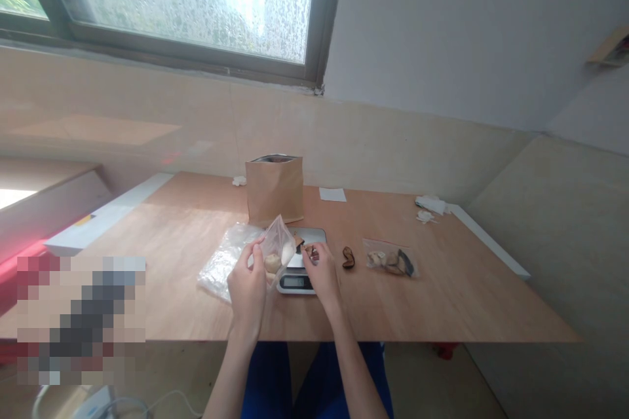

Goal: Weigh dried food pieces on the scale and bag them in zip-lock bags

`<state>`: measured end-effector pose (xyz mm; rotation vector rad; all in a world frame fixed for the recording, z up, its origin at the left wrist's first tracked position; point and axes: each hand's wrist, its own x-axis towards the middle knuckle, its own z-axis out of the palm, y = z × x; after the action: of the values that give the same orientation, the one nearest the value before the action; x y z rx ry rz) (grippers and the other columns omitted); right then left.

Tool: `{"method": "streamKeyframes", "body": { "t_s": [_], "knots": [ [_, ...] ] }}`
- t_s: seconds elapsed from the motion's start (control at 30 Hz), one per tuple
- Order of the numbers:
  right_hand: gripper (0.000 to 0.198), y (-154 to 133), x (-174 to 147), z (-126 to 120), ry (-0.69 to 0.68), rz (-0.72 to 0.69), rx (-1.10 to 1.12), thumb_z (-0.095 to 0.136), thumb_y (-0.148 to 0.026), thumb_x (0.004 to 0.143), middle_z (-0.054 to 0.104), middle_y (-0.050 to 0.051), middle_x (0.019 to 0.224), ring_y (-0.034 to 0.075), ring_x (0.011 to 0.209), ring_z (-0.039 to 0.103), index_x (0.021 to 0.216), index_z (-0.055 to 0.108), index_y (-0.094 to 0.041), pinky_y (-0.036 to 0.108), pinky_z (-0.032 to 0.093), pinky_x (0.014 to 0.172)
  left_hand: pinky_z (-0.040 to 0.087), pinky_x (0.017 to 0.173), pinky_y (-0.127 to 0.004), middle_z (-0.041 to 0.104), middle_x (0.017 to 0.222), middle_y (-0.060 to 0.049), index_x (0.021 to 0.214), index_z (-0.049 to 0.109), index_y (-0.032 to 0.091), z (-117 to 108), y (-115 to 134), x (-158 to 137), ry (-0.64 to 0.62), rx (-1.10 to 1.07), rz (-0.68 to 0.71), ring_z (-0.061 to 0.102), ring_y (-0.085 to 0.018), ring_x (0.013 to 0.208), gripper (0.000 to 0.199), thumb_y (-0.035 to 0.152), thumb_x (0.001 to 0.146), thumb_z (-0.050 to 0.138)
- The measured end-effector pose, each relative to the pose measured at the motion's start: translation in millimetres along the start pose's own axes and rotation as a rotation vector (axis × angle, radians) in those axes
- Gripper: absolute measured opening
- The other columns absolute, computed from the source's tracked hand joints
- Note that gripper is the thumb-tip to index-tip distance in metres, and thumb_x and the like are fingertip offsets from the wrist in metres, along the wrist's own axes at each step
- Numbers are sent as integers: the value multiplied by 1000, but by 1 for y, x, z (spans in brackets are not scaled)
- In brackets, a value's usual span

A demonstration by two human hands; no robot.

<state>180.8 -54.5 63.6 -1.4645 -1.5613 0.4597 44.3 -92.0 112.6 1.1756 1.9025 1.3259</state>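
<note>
My left hand (247,281) grips the edge of a small clear zip bag (281,242), its mouth spread open and tilted towards the right. Inside it lie pale, roundish dried pieces (272,264). My right hand (320,268) is closed in a pinch over the scale, with a brown dried piece (310,251) at its fingertips. Below both hands stands a kitchen scale (296,283) with a small display, partly covered by the bag and hands. Another brown piece (299,241) shows over its plate. On the table right of the scale lies a dark curled dried slice (348,257).
A filled zip bag (390,258) lies flat on the table to the right. An upright kraft paper bag (275,190) stands open behind the scale. Left of it is a crumpled clear plastic bag (223,262). White paper (333,194) and tissues (432,204) lie further back.
</note>
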Motion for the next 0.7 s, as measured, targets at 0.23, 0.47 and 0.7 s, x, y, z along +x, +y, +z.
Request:
{"method": "streamKeyframes", "body": {
  "t_s": [0.23, 0.47, 0.7],
  "knots": [
    [21, -65, 6, -26, -73, 56, 439, 55, -35, 80, 64, 4, 85, 15, 77, 61, 91, 57, -17, 26, 50, 70, 43, 62, -27, 67, 79, -3, 105, 64, 23, 3, 4, -2, -2, 15, 13, 59, -17, 63, 39, 40, 85, 35],
    [17, -81, 15, -11, -264, -49, 113, 51, -12, 77, 62, 4, 91, 17, 81, 60, 92, 56, -19, 31, 47, 75, 45, 57, -28, 69, 83, -5, 108, 64, 22, 5, 5, -6, -25, -50, 6, 59, -16, 55, 40, 42, 85, 37],
    [19, -69, 24, -4, -24, -165, 196, 40, -17, 84, 60, 5, 93, 15, 81, 59, 91, 58, -19, 27, 48, 72, 48, 64, -30, 69, 96, -6, 105, 65, 23, 0, -3, -2, -14, -78, -6, 65, -23, 79, 39, 42, 84, 38]
  ]
}}
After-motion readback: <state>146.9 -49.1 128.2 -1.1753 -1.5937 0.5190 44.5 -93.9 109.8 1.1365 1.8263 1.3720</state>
